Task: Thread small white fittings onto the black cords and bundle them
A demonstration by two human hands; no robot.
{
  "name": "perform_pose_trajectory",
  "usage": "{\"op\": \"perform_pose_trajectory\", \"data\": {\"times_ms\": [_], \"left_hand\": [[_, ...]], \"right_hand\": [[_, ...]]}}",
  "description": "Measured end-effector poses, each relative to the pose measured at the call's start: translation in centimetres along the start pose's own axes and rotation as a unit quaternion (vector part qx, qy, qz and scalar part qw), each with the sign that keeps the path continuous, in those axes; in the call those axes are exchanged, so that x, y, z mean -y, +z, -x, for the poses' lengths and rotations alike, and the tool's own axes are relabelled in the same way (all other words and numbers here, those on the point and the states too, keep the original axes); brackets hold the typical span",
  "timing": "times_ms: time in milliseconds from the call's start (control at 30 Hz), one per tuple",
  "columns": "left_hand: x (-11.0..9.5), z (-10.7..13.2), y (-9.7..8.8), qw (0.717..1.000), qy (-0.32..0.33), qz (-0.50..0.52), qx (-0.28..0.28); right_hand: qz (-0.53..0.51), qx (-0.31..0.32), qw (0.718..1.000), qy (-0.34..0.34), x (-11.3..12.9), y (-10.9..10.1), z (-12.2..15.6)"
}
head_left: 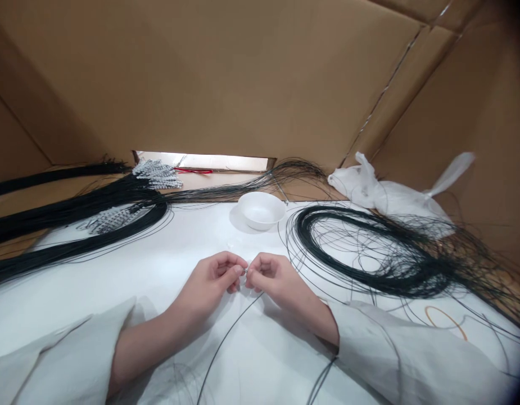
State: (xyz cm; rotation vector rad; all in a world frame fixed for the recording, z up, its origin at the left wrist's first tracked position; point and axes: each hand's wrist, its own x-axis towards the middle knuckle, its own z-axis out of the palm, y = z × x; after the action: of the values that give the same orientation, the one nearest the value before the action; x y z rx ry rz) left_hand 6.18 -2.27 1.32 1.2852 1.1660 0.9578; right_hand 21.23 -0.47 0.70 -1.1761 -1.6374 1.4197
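Observation:
My left hand (218, 279) and my right hand (277, 279) meet over the white tabletop, fingertips nearly touching. Both are closed in a pinch. Between them shows a small piece of thin dark cord (233, 326), whose length runs from under my right fingers down towards the front edge of the view. The end is too small to make out clearly. A white bowl (263, 212) stands just beyond my hands; its inside looks pale, and I cannot tell if small things lie in it.
Bundles of black cord (66, 211) with white-tagged ends (156, 174) lie at the left. To the right is a loose coil of black cord (327, 259), with a white plastic bag (381, 191) behind and an orange band (447, 316) nearer. Cardboard walls (226, 73) surround the table.

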Motion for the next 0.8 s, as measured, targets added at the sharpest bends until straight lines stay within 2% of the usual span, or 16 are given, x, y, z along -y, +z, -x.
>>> {"op": "perform_pose_trajectory", "data": {"times_ms": [800], "left_hand": [[0.22,-0.24,-0.07,0.999,0.002,0.031,0.006]], "right_hand": [[-0.012,0.009,1.000,0.005,-0.04,-0.18,-0.07]]}}
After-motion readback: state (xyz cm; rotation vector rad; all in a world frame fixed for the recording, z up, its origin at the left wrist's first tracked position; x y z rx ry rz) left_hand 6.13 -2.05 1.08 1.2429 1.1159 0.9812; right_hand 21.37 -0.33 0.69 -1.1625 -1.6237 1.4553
